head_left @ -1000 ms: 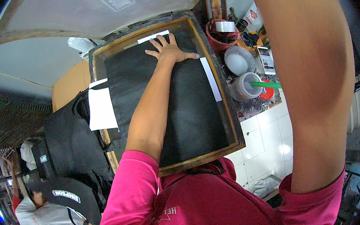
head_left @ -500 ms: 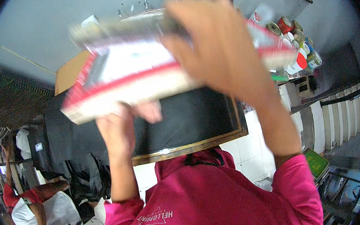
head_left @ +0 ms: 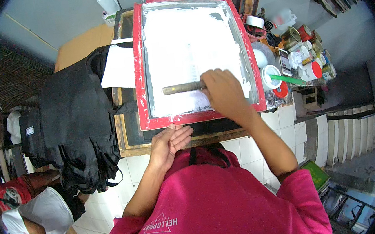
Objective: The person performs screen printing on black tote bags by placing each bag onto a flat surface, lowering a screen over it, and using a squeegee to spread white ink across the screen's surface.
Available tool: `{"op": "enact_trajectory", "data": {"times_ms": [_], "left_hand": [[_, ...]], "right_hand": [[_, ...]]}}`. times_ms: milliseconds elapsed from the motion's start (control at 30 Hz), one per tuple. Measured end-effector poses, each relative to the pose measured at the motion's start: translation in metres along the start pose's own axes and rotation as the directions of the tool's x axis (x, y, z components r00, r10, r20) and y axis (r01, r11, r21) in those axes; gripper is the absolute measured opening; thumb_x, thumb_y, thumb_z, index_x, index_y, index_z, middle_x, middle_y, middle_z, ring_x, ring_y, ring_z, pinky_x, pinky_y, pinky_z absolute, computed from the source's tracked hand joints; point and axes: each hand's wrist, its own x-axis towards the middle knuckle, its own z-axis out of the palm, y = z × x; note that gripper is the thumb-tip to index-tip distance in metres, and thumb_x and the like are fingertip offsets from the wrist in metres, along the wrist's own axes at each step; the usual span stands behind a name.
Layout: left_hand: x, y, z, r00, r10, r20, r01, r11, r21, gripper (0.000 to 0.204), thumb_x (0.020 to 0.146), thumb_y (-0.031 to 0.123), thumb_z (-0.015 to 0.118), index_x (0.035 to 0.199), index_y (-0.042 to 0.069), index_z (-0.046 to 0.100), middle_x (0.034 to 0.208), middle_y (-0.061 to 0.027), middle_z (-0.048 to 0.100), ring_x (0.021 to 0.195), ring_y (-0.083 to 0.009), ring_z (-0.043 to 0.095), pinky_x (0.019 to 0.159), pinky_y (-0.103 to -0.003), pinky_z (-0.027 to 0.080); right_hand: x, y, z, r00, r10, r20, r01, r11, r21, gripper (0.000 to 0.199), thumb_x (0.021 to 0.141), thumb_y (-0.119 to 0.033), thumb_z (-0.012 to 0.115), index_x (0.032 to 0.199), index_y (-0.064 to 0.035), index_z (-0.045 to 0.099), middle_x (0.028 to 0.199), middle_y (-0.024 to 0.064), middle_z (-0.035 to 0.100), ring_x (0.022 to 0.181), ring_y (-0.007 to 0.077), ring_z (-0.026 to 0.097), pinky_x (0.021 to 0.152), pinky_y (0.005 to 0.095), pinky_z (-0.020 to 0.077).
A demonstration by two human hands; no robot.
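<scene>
A red-rimmed printing screen [head_left: 140,76] with white ink over its mesh lies in front of me, above a wooden-edged board [head_left: 130,151] with black fabric. My right hand [head_left: 225,91] is closed on the right end of a squeegee [head_left: 181,88], which rests across the inked mesh near the close end of the screen; its blade is hidden. At the screen's near edge is my left hand [head_left: 167,145], palm up with fingers stretched out. Its thumb meets the red rim, and nothing is gripped in it.
Black fabric bags [head_left: 72,114] are piled on the left beside a white sheet [head_left: 118,67]. To the right stand a white tub [head_left: 271,77] with a green stick [head_left: 288,79], a phone [head_left: 284,61] and several paint cans [head_left: 291,37]. Another person [head_left: 43,216] is at lower left.
The screen has come down from a raised, tilted position to lie flatter and farther forward. My right hand has moved nearer with the squeegee. My left hand has shifted right and its fingers now show.
</scene>
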Motion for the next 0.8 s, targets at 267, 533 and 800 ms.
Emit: {"op": "enact_trajectory", "data": {"times_ms": [267,533,800], "left_hand": [[0.000,0.009,0.001,0.998,-0.054,0.012,0.052,0.994,0.099,0.052,0.109,0.031,0.053,0.130,-0.017,0.051,0.127,-0.0348,0.063,0.117,-0.0385,0.068,0.098,-0.046,0.059],[-0.001,0.019,-0.004,0.988,-0.147,0.054,0.134,0.972,0.191,0.048,0.109,0.032,0.050,0.123,-0.013,0.058,0.116,-0.0313,0.070,0.104,-0.0383,0.074,0.087,-0.044,0.063],[-0.010,0.036,0.005,0.982,-0.160,0.105,0.123,0.948,0.295,0.046,0.108,0.032,0.048,0.117,-0.011,0.062,0.105,-0.0284,0.073,0.091,-0.0341,0.076,0.075,-0.037,0.063]], "right_hand": [[-0.026,-0.016,-0.009,0.987,0.008,0.161,-0.017,0.999,0.051,0.023,0.079,-0.009,0.071,0.098,-0.0036,0.057,0.093,0.0136,0.061,0.088,0.0331,0.059,0.077,0.0440,0.0453],[-0.001,-0.014,0.021,1.000,0.004,-0.012,-0.005,0.993,-0.115,0.017,0.078,-0.004,0.062,0.095,-0.0034,0.057,0.092,0.0124,0.060,0.086,0.0290,0.058,0.075,0.0399,0.0456],[0.123,0.061,0.060,0.981,0.074,-0.180,-0.124,0.951,-0.284,0.011,0.081,-0.005,0.061,0.091,-0.0058,0.059,0.084,0.0118,0.064,0.082,0.0294,0.065,0.075,0.0412,0.0508]]}}
